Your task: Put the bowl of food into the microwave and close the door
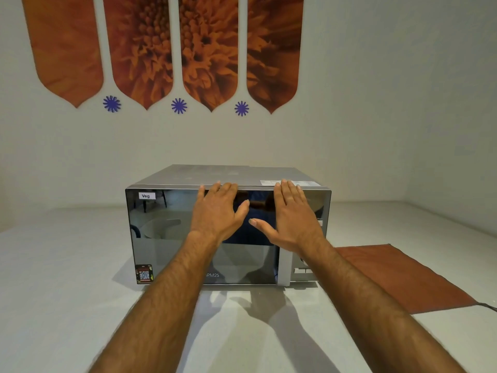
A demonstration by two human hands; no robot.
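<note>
Two bare forearms, both with visible hair, lead to the person's left hand (219, 211) and right hand (291, 216). No sleeves reach the wrists. Fingers (286, 189) are unadorned, with short nails.

The microwave (228, 232) door's mirrored glass hides the inside, so no bowl can be made out. The right hand (291, 216) covers part of the control panel (305, 270), and the lettering low on the door is partly hidden by the left forearm.
</note>
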